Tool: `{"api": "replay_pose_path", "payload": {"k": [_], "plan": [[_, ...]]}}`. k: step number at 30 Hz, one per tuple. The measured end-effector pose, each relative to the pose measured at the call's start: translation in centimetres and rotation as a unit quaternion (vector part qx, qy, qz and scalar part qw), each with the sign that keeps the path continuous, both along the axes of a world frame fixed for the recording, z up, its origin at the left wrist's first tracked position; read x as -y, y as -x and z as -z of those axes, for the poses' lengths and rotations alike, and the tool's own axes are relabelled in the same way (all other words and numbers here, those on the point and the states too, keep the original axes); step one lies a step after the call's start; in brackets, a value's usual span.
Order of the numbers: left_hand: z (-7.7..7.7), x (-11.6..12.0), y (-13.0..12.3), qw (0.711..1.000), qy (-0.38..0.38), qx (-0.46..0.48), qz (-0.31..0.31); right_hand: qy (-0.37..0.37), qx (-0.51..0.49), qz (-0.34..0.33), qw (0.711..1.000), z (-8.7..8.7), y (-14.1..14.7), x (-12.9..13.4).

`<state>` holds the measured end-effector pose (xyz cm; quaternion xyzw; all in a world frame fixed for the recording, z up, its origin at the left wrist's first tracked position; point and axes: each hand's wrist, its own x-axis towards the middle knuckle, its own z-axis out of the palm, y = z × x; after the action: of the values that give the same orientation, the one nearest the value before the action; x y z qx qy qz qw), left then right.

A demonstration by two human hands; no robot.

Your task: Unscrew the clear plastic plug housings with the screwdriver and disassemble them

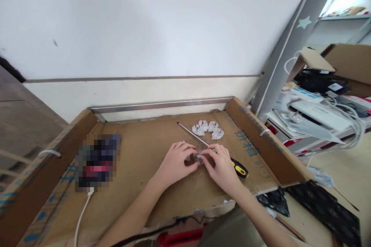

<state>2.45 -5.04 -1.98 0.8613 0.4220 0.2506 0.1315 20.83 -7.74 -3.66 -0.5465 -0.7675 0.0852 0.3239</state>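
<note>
— What have I got in front of me right now?

— I've got both hands low over a cardboard tray point(145, 150) on the table. My left hand point(176, 162) and right hand point(222, 166) meet at a small clear plastic part point(198, 157), and the fingers point(189, 150) of both are pinched together on it from either side.

— Where does that part sit?

— Near the middle of the tray, just above the cardboard; I can't tell whether it touches the surface.

— Anything close by?

— A screwdriver point(203, 141) lies slantwise under my right hand, its metal shaft pointing toward the far wall and its black and yellow handle poking out beyond my wrist. A small pile of clear plastic parts point(208, 128) lies just past the shaft, near the tray's far right corner.

— And further off?

— A white cable point(82, 210) runs off the tray's left side, and white papers and wires point(319, 114) crowd the surface to the right
</note>
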Motion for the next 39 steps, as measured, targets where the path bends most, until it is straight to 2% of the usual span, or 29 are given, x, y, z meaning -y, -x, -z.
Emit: {"api": "replay_pose_path", "payload": {"k": [20, 31, 35, 39], "plan": [[0.3, 0.1, -0.1, 1.0, 0.027, -0.01, 0.006, 0.011, 0.089, -0.019, 0.996, 0.1, -0.4, -0.2], [0.0, 0.2, -0.4, 1.0, 0.021, -0.005, 0.005, 0.026, 0.176, -0.076, 0.981, -2.2, -0.3, -1.3], [0.2, 0.3, -1.0, 1.0, 0.017, -0.013, -0.019, 0.018, 0.17, -0.054, 0.984, -2.4, -0.1, -0.8], [0.4, 0.3, -1.4, 0.999, 0.009, -0.013, -0.039, 0.008, 0.144, 0.016, 0.989, -1.8, -2.8, 1.5]]}}
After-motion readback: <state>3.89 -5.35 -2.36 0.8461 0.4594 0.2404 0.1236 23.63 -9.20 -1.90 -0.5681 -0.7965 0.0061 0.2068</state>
